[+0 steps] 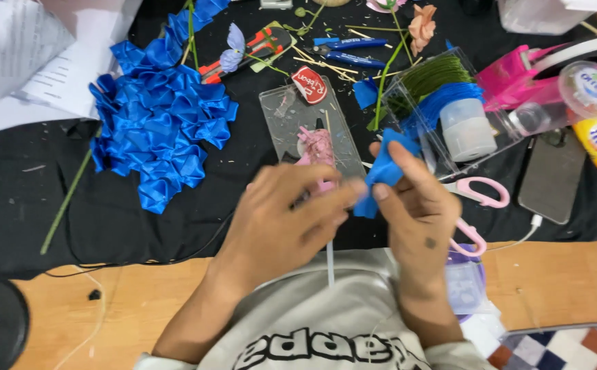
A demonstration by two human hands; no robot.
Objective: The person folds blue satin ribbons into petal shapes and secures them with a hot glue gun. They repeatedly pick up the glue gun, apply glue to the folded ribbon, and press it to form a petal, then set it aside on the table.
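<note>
Blue ribbon piece (383, 171) sits pinched between the right hand (418, 212) and the left hand (291, 219), both grasping it near the table's near edge. Left of them lies a folded blue ribbon bouquet (158, 123); pink-handled scissors (480, 195) rest just right.

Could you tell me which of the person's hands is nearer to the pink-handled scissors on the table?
The right hand. It lies right beside the pink scissors, partly over one handle, while the left hand sits farther off, on the other side of the right hand.
</note>
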